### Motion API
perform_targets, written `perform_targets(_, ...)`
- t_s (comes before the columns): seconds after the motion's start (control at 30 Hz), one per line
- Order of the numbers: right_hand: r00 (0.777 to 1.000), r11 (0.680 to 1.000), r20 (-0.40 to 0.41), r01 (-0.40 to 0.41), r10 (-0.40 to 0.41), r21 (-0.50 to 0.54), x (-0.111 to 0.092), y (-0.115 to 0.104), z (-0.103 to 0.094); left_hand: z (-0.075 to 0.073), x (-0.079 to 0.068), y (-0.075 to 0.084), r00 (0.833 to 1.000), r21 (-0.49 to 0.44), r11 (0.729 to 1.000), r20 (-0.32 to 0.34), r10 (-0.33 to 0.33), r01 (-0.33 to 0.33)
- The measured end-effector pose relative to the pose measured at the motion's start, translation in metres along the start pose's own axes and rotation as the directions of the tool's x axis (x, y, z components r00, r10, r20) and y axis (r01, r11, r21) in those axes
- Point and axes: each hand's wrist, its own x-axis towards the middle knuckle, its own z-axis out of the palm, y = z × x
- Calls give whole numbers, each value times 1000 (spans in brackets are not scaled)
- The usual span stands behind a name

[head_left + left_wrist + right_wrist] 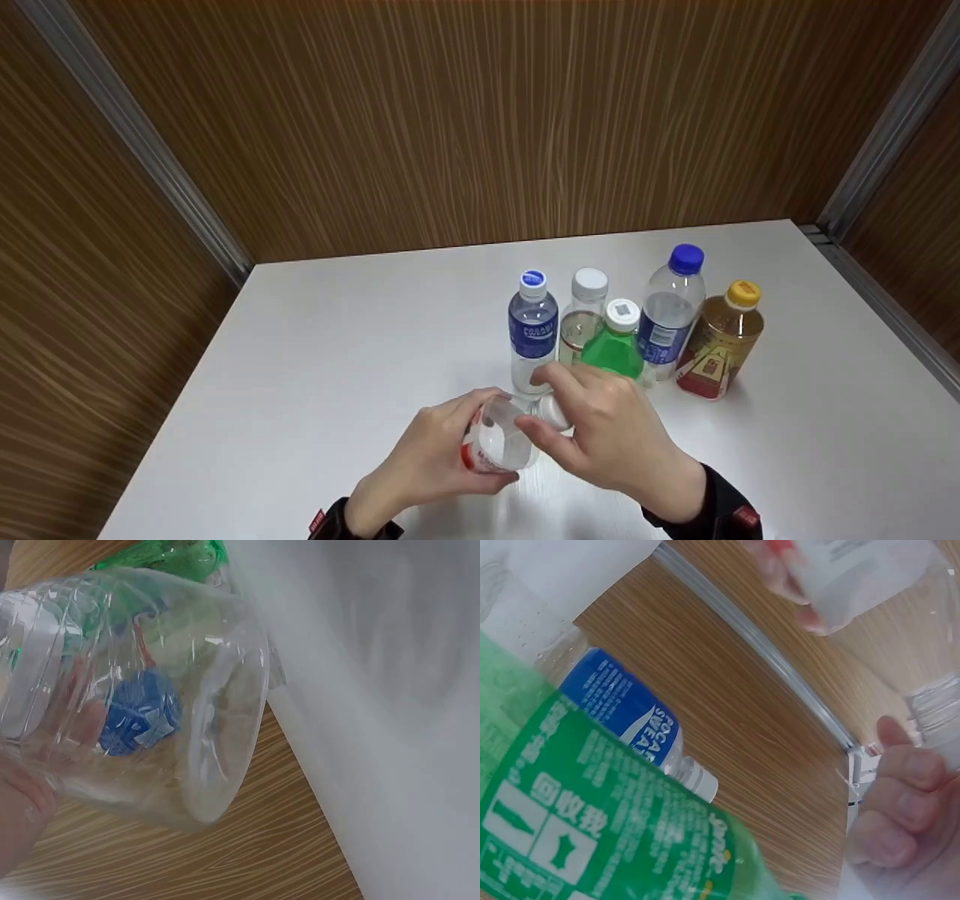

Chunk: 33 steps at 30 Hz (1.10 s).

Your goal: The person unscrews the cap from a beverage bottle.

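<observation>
A clear plastic bottle [501,442] with a white and red label lies tilted between the two hands, its capped end toward the right. My left hand [439,454] grips it around the body, thumb below and fingers above. At the white cap [553,412], the thumb and index finger of my right hand [611,427] pinch from either side. The right wrist view shows the curled fingers [904,806] close to the threaded neck [936,709]. In the left wrist view, the see-through bottle body [225,697] fills much of the picture.
Just beyond the hands stand several bottles: a blue-labelled one [533,330], a white-capped clear one [589,296], a green one [615,351], a blue-capped one [670,307] and a yellow-capped one [720,345]. Wood-grain panels [465,127] border the white table [322,360].
</observation>
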Motion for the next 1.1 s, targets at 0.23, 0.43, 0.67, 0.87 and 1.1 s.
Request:
perform_targets(0.23, 991, 993, 57, -120, 119, 15, 0, -4, 0, 5, 1, 0, 995, 135, 991, -101, 16, -2)
perform_targets(0.43, 978, 984, 119, -174, 170, 24, 2, -7, -1, 5, 2, 0, 996, 146, 989, -92, 1, 13)
perform_targets(0.67, 986, 992, 118, -123, 118, 35, 3, -6, -1, 4, 1, -1, 999, 89, 996, -44, -16, 20)
perform_targets(0.87, 998, 998, 62, 26, -29, 51, 2, 1, 0, 0, 0, -3, 997, -59, 997, 53, -51, 54)
perform_targets(1.1, 995, 994, 46, 80, -83, 77, 2, 2, 0, -2, -1, -3, 996, -108, 993, 81, -43, 52)
